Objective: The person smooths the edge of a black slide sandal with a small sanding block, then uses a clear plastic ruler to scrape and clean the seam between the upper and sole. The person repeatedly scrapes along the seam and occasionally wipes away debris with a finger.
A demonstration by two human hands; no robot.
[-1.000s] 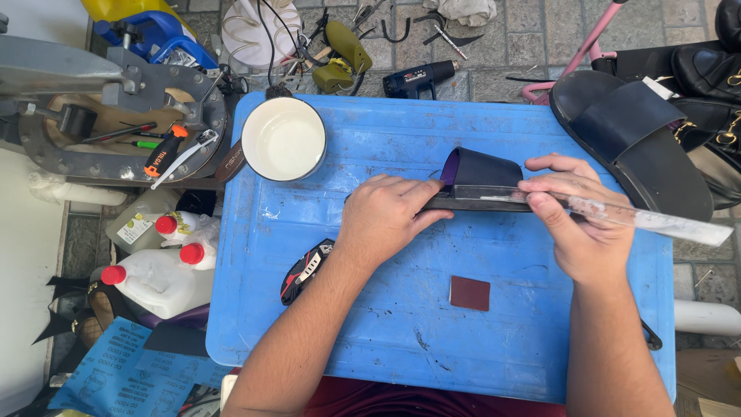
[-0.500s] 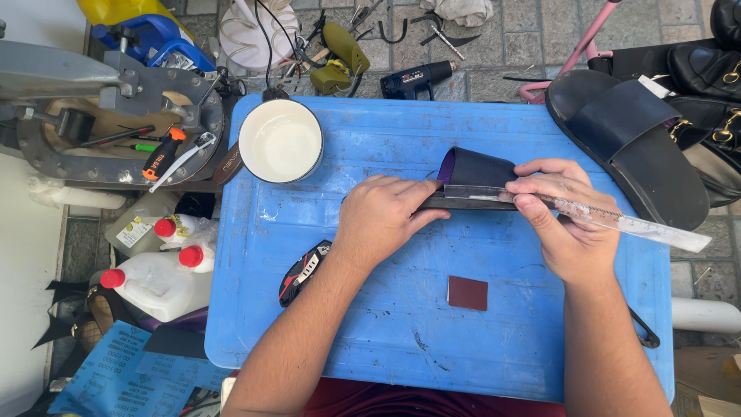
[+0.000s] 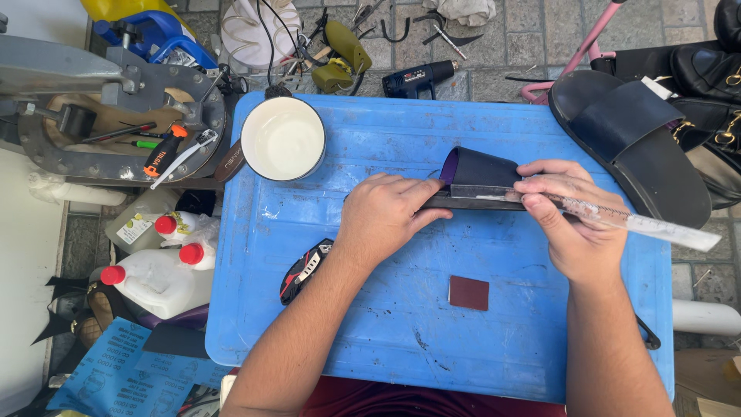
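Observation:
A dark strap with a purple lining (image 3: 477, 168) stands curved on a blue plastic table (image 3: 386, 340). My left hand (image 3: 386, 216) presses flat on the strap's left part, fingers pointing right. My right hand (image 3: 567, 220) pinches a clear plastic ruler (image 3: 648, 224) that lies along the strap and sticks out to the right past the table edge. A small maroon leather square (image 3: 468, 293) lies in front of my hands.
A white bowl (image 3: 282, 139) sits at the table's back left. A black cutter (image 3: 305, 270) lies near the left edge. A dark sandal (image 3: 633, 143) rests at the back right. White jugs with red caps (image 3: 158, 270), a heat gun (image 3: 421, 77) and tools lie on the floor.
My right hand and the ruler have shifted slightly left along the strap. My left hand stays pressed in place.

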